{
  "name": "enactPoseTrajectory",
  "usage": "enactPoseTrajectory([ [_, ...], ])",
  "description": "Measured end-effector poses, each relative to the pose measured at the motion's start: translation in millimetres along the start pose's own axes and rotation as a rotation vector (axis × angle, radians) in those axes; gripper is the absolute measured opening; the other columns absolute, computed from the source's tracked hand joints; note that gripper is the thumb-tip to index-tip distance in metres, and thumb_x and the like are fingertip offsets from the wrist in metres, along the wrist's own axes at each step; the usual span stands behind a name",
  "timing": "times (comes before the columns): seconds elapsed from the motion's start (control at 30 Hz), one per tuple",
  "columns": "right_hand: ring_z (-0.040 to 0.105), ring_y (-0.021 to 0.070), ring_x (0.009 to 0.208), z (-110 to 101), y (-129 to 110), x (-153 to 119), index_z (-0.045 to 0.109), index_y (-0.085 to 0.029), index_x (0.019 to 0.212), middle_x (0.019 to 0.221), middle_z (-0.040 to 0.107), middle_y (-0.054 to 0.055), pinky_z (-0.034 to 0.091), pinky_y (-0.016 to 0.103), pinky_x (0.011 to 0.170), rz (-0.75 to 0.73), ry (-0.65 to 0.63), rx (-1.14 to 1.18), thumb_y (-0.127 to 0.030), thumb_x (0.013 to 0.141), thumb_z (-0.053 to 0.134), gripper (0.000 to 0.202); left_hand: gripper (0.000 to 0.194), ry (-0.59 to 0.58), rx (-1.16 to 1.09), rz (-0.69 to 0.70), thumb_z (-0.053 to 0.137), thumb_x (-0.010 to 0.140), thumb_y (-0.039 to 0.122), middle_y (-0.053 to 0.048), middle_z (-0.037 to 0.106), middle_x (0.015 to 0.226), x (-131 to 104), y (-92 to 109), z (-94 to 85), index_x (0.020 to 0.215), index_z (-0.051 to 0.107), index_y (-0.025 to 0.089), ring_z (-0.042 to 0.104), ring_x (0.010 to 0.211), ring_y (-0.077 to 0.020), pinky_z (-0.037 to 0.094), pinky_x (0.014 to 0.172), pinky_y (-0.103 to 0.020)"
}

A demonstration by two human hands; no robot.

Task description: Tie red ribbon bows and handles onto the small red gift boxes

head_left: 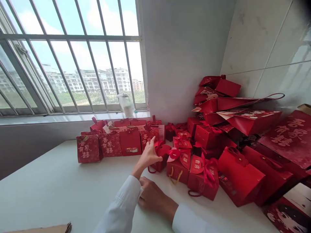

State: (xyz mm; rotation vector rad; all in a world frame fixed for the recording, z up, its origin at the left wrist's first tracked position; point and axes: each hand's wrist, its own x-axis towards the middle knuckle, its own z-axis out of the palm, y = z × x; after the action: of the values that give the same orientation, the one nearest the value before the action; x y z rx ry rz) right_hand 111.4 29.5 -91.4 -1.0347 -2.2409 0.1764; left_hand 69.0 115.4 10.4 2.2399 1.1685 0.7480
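Observation:
Rows of red gift boxes and bags stand on the white table (73, 191). My left hand (149, 154) reaches forward with thumb and fingers apart, beside a small red box with a ribbon (162, 158) and in front of a red bag with gold characters (146, 137). It holds nothing. Lower down, my right hand (151, 195) rests on the table near my left wrist, fingers curled in and partly hidden by the left sleeve. Whether anything is in it cannot be made out. Two ribboned red boxes (178, 168) (202, 178) stand to the right of both hands.
Stacked red bags (255, 119) lean by the tiled wall at the right. Larger red boxes (239, 174) stand at the front right. A barred window (82, 71) has a clear jar (126, 105) on its sill. Cardboard (46, 229) lies at the lower left.

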Motion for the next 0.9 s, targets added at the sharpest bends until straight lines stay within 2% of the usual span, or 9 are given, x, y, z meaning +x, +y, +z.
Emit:
enactPoseTrajectory([
  [0.1,0.057,0.017,0.09,-2,1,-1,0.062,-0.02,0.088,0.095,0.063,0.003,0.047,0.027,0.081,-0.05,-0.039,-0.02,-0.013,0.083,0.05,0.014,0.11,-0.011,-0.077,0.047,0.069,0.051,0.01,-0.016,0.038,0.139,-24,-10,-33.5,0.147,0.017,0.018,0.034,0.131,-0.0373,0.031,0.108,-0.048],
  [0.2,0.059,0.0163,0.088,-7,1,-8,0.064,-0.021,0.093,0.095,0.064,0.004,0.048,0.027,0.081,-0.071,-0.053,-0.013,-0.011,0.086,0.047,0.021,0.108,-0.055,-0.248,0.079,0.067,0.056,0.01,-0.013,0.04,0.137,-54,-20,-65.1,0.149,0.012,0.022,0.044,0.124,-0.0316,0.04,0.101,-0.042],
  [0.33,0.061,0.0191,0.079,-27,-2,-41,0.064,-0.021,0.085,0.081,0.066,0.004,0.048,0.029,0.067,-0.045,0.01,-0.022,-0.006,0.082,0.044,0.025,0.105,-0.246,-0.431,0.084,0.072,0.059,0.012,-0.01,0.038,0.14,-78,-27,-85.9,0.148,0.017,0.028,0.045,0.124,-0.0266,0.042,0.1,-0.035],
  [0.43,0.058,0.0179,0.058,-45,-6,-74,0.062,-0.024,0.082,0.063,0.061,0.0,0.043,0.03,0.052,-0.02,0.224,-0.076,-0.013,0.08,0.05,0.016,0.102,-0.46,-0.489,0.046,0.079,0.057,0.018,-0.01,0.042,0.14,-81,-33,-88.3,0.144,0.027,0.03,0.048,0.123,-0.0268,0.043,0.098,-0.036],
  [0.5,0.055,0.0155,0.052,-53,-9,-90,0.058,-0.023,0.087,0.062,0.059,-0.001,0.043,0.028,0.05,0.054,0.339,-0.094,-0.014,0.082,0.05,0.012,0.088,-0.507,-0.507,0.02,0.081,0.058,0.024,-0.01,0.045,0.139,-82,-39,-87.0,0.137,0.041,0.029,0.05,0.121,-0.0273,0.045,0.093,-0.035],
  [0.6,0.055,0.0126,0.053,-57,-11,-93,0.052,-0.021,0.096,0.066,0.058,-0.002,0.046,0.026,0.053,0.203,0.469,-0.084,-0.017,0.087,0.048,0.01,0.058,-0.404,-0.523,-0.002,0.078,0.064,0.03,-0.008,0.054,0.13,-86,-48,-82.2,0.119,0.058,0.025,0.055,0.113,-0.0256,0.047,0.085,-0.031],
  [0.73,0.061,0.0151,0.075,-59,-15,-69,0.05,-0.022,0.111,0.091,0.064,0.004,0.051,0.027,0.066,0.451,0.555,0.078,-0.031,0.089,0.05,0.024,0.029,-0.304,-0.621,-0.001,0.073,0.071,0.031,-0.008,0.06,0.113,-95,-52,-67.4,0.095,0.065,0.018,0.06,0.097,-0.0212,0.048,0.075,-0.026],
  [0.83,0.059,0.0179,0.094,-66,-18,-43,0.045,-0.023,0.125,0.117,0.058,0.009,0.051,0.032,0.076,0.546,0.556,0.218,-0.038,0.091,0.045,0.038,0.021,-0.241,-0.701,0.007,0.067,0.076,0.035,-0.009,0.058,0.116,-96,-50,-54.8,0.085,0.067,0.016,0.061,0.092,-0.0195,0.047,0.07,-0.024],
  [0.9,0.057,0.0193,0.102,-70,-18,-30,0.045,-0.023,0.129,0.126,0.054,0.01,0.049,0.033,0.081,0.553,0.536,0.295,-0.04,0.091,0.045,0.041,0.021,-0.25,-0.714,0.011,0.066,0.077,0.035,-0.009,0.057,0.118,-96,-48,-49.9,0.083,0.068,0.016,0.061,0.09,-0.0187,0.047,0.068,-0.023],
])
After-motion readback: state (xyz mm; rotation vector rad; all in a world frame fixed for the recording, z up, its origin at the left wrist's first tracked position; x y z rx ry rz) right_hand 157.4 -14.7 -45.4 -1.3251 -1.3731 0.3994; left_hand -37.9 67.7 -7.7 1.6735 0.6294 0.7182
